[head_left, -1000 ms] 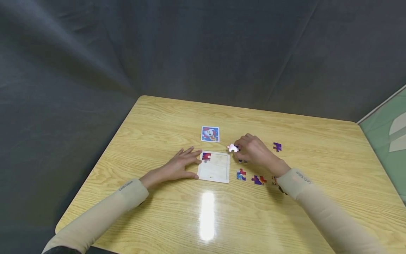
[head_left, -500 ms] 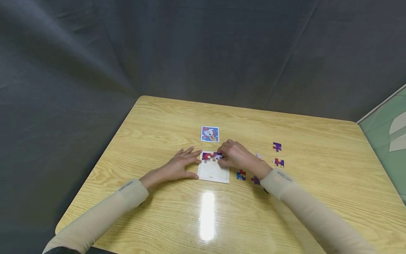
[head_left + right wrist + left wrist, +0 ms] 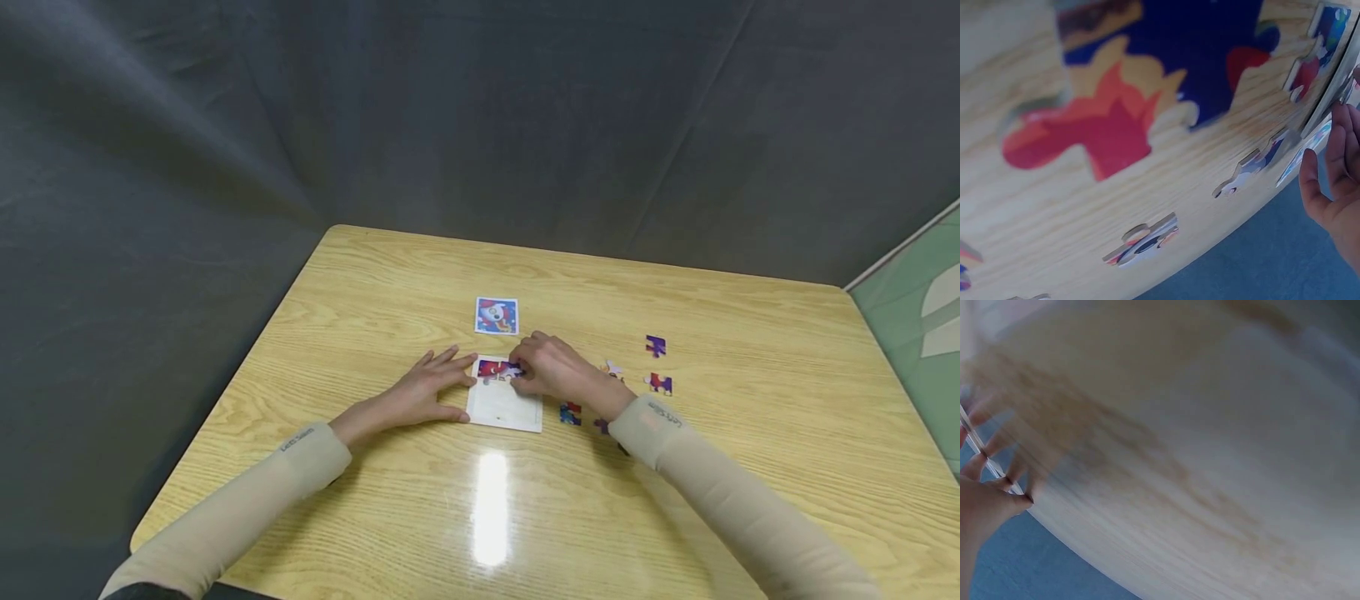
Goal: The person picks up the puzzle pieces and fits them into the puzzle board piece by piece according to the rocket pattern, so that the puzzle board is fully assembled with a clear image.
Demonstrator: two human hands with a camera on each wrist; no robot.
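Note:
A white puzzle tray [image 3: 502, 408] lies in the middle of the table in the head view. One red and purple puzzle piece [image 3: 487, 368] sits in its upper left corner. My right hand [image 3: 555, 367] pinches a purple and white puzzle piece [image 3: 509, 371] at the tray's top, right beside that corner piece; the fingertips partly cover it. My left hand [image 3: 431, 392] has its fingers spread along the tray's left edge. In the left wrist view the fingers of the left hand [image 3: 985, 506] touch the tray's thin side [image 3: 994, 467].
A picture card [image 3: 497, 316] lies behind the tray. Loose puzzle pieces are on the right: a purple one [image 3: 656, 346], a red and purple one [image 3: 660, 383], a blue and red one [image 3: 570, 413], others partly under the right forearm. A flame-patterned piece [image 3: 1110, 119] looms in the right wrist view.
My right hand has carried its puzzle piece left from beside the tray onto the tray's top, then nudged it against the corner piece. The left hand has stayed still.

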